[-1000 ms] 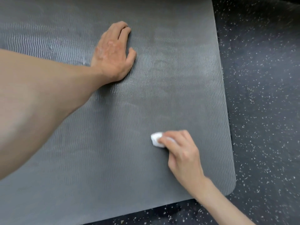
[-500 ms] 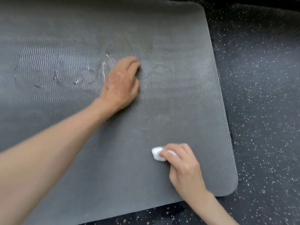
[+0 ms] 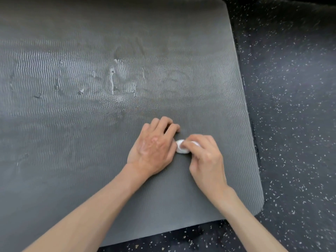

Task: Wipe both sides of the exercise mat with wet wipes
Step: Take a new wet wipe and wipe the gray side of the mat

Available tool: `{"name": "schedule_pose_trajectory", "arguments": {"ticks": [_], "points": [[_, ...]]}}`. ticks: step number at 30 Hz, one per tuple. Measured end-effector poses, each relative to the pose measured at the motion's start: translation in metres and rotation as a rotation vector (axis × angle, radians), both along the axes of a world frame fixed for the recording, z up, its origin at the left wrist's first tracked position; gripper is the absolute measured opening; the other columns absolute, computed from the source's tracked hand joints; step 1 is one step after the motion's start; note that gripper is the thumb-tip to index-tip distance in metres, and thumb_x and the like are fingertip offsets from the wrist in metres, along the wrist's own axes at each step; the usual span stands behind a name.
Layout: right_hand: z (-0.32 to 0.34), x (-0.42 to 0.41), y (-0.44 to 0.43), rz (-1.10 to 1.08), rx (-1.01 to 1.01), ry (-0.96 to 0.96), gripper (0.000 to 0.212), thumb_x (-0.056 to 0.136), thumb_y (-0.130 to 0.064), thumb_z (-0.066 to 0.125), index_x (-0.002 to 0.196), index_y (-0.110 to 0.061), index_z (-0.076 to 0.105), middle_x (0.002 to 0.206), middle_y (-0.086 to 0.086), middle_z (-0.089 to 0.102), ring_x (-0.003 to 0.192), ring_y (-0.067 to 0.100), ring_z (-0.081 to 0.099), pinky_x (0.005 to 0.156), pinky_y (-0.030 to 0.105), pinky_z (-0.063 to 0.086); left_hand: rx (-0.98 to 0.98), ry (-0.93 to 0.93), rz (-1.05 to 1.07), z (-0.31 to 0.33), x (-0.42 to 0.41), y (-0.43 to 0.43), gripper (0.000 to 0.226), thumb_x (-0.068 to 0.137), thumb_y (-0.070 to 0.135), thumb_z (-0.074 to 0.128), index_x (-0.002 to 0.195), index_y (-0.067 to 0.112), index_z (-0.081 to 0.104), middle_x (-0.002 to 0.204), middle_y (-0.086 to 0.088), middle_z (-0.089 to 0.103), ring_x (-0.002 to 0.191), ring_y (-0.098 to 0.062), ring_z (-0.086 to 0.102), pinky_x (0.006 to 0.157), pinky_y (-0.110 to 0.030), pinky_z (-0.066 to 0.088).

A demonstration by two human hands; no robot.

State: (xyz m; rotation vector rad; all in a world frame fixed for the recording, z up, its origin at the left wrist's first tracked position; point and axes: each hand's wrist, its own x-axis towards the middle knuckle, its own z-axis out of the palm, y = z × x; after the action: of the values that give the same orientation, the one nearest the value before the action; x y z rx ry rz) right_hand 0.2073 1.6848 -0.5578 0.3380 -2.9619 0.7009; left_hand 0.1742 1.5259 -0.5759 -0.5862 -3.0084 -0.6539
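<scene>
A dark grey exercise mat [image 3: 72, 133] with a wavy ribbed surface lies flat on the floor and fills most of the view. A small bunched white wet wipe [image 3: 181, 147] sits on the mat near its right part. My right hand [image 3: 205, 157] pinches the wipe from the right with curled fingers. My left hand [image 3: 154, 148] rests palm down on the mat just left of the wipe, fingers loosely bent, its edge against the wipe. Whitish wet streaks and a handprint [image 3: 116, 79] mark the mat further up.
Black rubber floor with white speckles [image 3: 291, 124] borders the mat on the right and along the near edge. The mat's rounded near-right corner [image 3: 258, 206] lies close to my right forearm.
My left hand slid from the upper middle of the mat down to the wipe, uncovering wet streaks. My right hand stayed holding the wipe. The view pulled back.
</scene>
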Motion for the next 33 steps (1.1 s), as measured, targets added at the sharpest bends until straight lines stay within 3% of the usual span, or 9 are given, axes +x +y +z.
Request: {"name": "schedule_pose_trajectory", "arguments": {"ticks": [7, 13, 18, 22, 28, 33], "points": [[0.008, 0.071, 0.006, 0.019, -0.018, -0.035, 0.031, 0.084, 0.009, 0.040, 0.088, -0.005, 0.068, 0.095, 0.003, 0.062, 0.083, 0.023, 0.054, 0.078, 0.020, 0.042, 0.003, 0.031, 0.013, -0.005, 0.002, -0.002, 0.028, 0.086, 0.025, 0.042, 0.104, 0.015, 0.061, 0.103, -0.005, 0.055, 0.083, -0.025, 0.050, 0.065, -0.037, 0.039], [0.005, 0.029, 0.010, -0.026, 0.031, -0.013, 0.029, 0.086, 0.003, 0.041, 0.090, -0.003, 0.069, 0.095, 0.006, 0.064, 0.086, 0.023, 0.054, 0.079, 0.021, 0.041, 0.001, 0.041, 0.021, -0.005, 0.002, -0.002, 0.028, 0.086, 0.025, 0.043, 0.105, 0.014, 0.061, 0.103, -0.006, 0.055, 0.084, -0.026, 0.050, 0.065, -0.038, 0.040], [0.010, 0.097, 0.014, 0.066, -0.062, -0.029, 0.031, 0.094, 0.002, 0.035, 0.091, -0.012, 0.062, 0.097, -0.001, 0.059, 0.084, 0.020, 0.052, 0.074, 0.025, 0.045, -0.006, 0.023, 0.028, -0.004, 0.002, -0.001, 0.028, 0.086, 0.026, 0.042, 0.104, 0.016, 0.061, 0.102, -0.005, 0.054, 0.083, -0.026, 0.050, 0.066, -0.037, 0.039], [0.014, 0.112, 0.019, 0.104, -0.070, -0.079, 0.033, 0.087, 0.008, 0.035, 0.093, -0.019, 0.054, 0.098, -0.006, 0.053, 0.083, 0.018, 0.049, 0.069, 0.026, 0.045, 0.006, 0.033, 0.036, -0.005, 0.004, -0.001, 0.027, 0.087, 0.025, 0.043, 0.105, 0.016, 0.061, 0.103, -0.005, 0.055, 0.083, -0.025, 0.050, 0.066, -0.038, 0.039], [0.008, 0.108, 0.018, 0.058, -0.059, -0.046, 0.031, 0.095, 0.004, 0.034, 0.094, -0.017, 0.057, 0.097, -0.001, 0.058, 0.084, 0.020, 0.051, 0.073, 0.025, 0.044, 0.017, 0.038, 0.034, -0.004, 0.003, -0.001, 0.028, 0.087, 0.025, 0.042, 0.104, 0.015, 0.062, 0.103, -0.006, 0.056, 0.083, -0.026, 0.051, 0.066, -0.039, 0.041], [0.011, 0.138, 0.029, 0.114, -0.061, -0.071, 0.036, 0.086, 0.012, 0.036, 0.088, -0.017, 0.057, 0.098, -0.005, 0.053, 0.081, 0.019, 0.047, 0.067, 0.027, 0.044, -0.006, 0.031, 0.028, -0.003, 0.002, 0.000, 0.028, 0.087, 0.025, 0.041, 0.104, 0.014, 0.061, 0.102, -0.006, 0.055, 0.082, -0.026, 0.051, 0.065, -0.038, 0.040]]}}
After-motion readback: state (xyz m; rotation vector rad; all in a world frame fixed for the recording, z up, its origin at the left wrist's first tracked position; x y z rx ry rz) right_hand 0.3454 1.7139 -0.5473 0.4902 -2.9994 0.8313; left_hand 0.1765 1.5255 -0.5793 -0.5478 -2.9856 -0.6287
